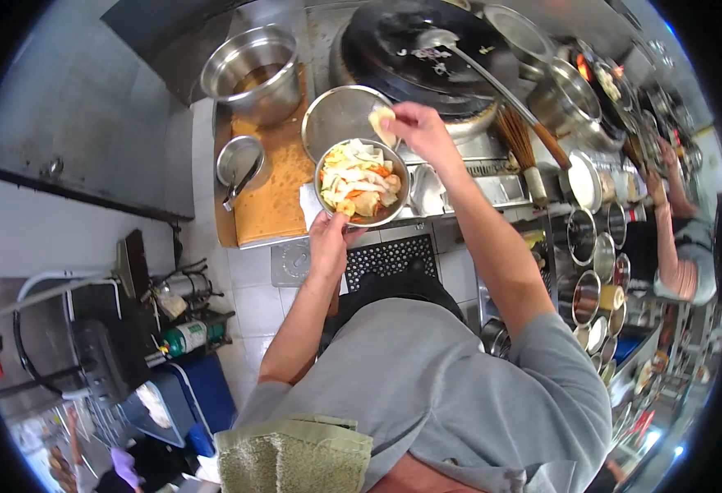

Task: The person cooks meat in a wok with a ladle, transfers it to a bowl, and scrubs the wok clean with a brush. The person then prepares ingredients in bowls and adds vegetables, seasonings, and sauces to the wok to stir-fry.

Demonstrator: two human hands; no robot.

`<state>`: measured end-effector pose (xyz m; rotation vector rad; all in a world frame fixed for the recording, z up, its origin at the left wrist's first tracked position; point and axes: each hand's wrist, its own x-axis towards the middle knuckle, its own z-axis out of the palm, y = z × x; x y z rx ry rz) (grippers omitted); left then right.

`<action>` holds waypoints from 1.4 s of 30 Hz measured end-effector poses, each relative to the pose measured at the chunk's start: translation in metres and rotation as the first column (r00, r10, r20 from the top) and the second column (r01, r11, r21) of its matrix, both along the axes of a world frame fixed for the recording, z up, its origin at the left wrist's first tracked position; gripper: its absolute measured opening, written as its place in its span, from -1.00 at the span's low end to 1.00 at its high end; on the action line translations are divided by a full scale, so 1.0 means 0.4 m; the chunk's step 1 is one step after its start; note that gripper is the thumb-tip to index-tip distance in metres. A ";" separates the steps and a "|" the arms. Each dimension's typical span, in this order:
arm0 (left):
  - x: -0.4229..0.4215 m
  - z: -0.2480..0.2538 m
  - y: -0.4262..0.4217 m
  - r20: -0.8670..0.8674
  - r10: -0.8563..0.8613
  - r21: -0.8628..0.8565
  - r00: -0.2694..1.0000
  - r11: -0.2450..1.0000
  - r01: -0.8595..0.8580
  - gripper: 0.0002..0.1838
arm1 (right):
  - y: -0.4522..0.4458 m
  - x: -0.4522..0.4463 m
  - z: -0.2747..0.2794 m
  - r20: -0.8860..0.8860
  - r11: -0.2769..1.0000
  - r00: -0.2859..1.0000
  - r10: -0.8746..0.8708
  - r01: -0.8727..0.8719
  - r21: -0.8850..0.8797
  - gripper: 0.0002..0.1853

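Note:
My left hand [331, 243] grips the near rim of a metal bowl [402, 200] filled with cut vegetables and pale pieces [361, 177], some of them orange. Above the bowl's far right side, my right hand [421, 130] pinches a pale yellowish piece of food [382, 123]; its exact kind is unclear. Behind the bowl a round metal lid or strainer [328, 111] lies partly covered. Farther back is a large black wok [394, 49] with scattered bits of food in it. A wok ladle [492, 78] with a wooden handle rests across it.
A deep steel pot [254, 78] and a small pot [239, 160] with a utensil stand on the left board [266, 209]. A bamboo brush [521, 148] is right of the wok. Several metal containers [587, 296] line the right. Another person's arm [665, 222] reaches in there.

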<state>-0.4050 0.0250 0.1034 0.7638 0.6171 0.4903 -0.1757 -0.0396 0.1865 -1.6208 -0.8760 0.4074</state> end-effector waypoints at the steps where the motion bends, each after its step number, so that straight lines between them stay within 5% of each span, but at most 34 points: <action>1: 0.006 -0.011 0.014 0.000 0.041 -0.009 0.999 0.999 -0.041 -0.82 | 0.041 0.032 -0.018 0.143 0.993 0.985 -0.093 0.103 -0.063 -0.68; 4: 0.017 -0.024 0.037 -0.030 0.102 -0.004 0.994 0.995 -0.102 -0.78 | 0.082 0.002 -0.012 0.412 0.989 0.911 -0.019 0.078 -0.125 -0.67; 6: 0.029 -0.030 0.041 -0.039 0.126 0.008 0.991 0.992 -0.125 -0.75 | 0.102 -0.018 -0.057 0.548 0.951 0.782 0.298 -0.195 -0.240 -0.68; 8: 0.046 -0.027 0.038 -0.038 0.151 0.026 0.988 0.988 -0.150 -0.77 | 0.123 -0.044 -0.090 0.587 0.902 0.685 0.430 -0.345 -0.259 -0.73; 12: 0.078 -0.024 0.031 -0.020 0.203 -0.003 0.979 0.979 -0.203 -0.78 | 0.116 -0.014 -0.078 0.570 0.918 0.723 0.391 -0.261 -0.299 -0.76; 17: 0.117 -0.017 0.027 -0.060 0.253 0.000 0.966 0.967 -0.253 -0.73 | 0.073 0.023 -0.089 0.657 0.775 0.416 0.629 -0.403 -0.487 -0.79; 20: 0.130 -0.003 0.024 -0.071 0.302 -0.045 0.951 0.951 -0.305 -0.76 | 0.100 0.034 -0.093 0.667 0.737 0.316 0.674 -0.348 -0.580 -0.77; 23: 0.131 0.006 0.040 -0.057 0.310 -0.076 0.949 0.946 -0.314 -0.75 | 0.114 0.046 -0.097 0.666 0.718 0.316 0.676 -0.486 -0.498 -0.80; 26: 0.123 0.029 0.057 -0.065 0.274 -0.065 0.960 0.958 -0.278 -0.75 | 0.130 0.042 -0.077 0.635 0.730 0.367 0.680 -0.424 -0.536 -0.79; 28: 0.121 0.028 0.072 -0.095 0.265 -0.052 0.960 0.961 -0.271 -0.76 | 0.149 0.059 -0.069 0.553 0.737 0.487 0.676 -0.465 -0.490 -0.78; 32: 0.109 -0.010 0.098 -0.102 0.209 -0.041 0.973 0.976 -0.214 -0.68 | 0.184 0.121 -0.014 0.191 0.718 0.744 0.640 -0.492 -0.491 -0.73; 34: 0.108 -0.021 0.104 -0.104 0.196 -0.045 0.975 0.978 -0.202 -0.69 | 0.194 0.168 -0.023 0.045 0.789 0.828 0.560 -0.515 -0.335 -0.69; 37: 0.104 -0.032 0.105 -0.113 0.180 -0.051 0.977 0.981 -0.186 -0.70 | 0.202 0.204 -0.024 0.260 0.930 0.909 0.324 -0.255 -0.266 -0.68; 40: 0.102 -0.039 0.100 -0.090 0.185 -0.054 0.979 0.980 -0.191 -0.72 | 0.160 0.173 -0.026 0.538 0.896 0.769 0.346 -0.102 -0.431 -0.73; 42: 0.093 -0.040 0.095 -0.070 0.202 -0.041 0.977 0.978 -0.206 -0.73 | 0.129 0.109 -0.046 0.574 0.777 0.597 0.561 -0.138 -0.615 -0.80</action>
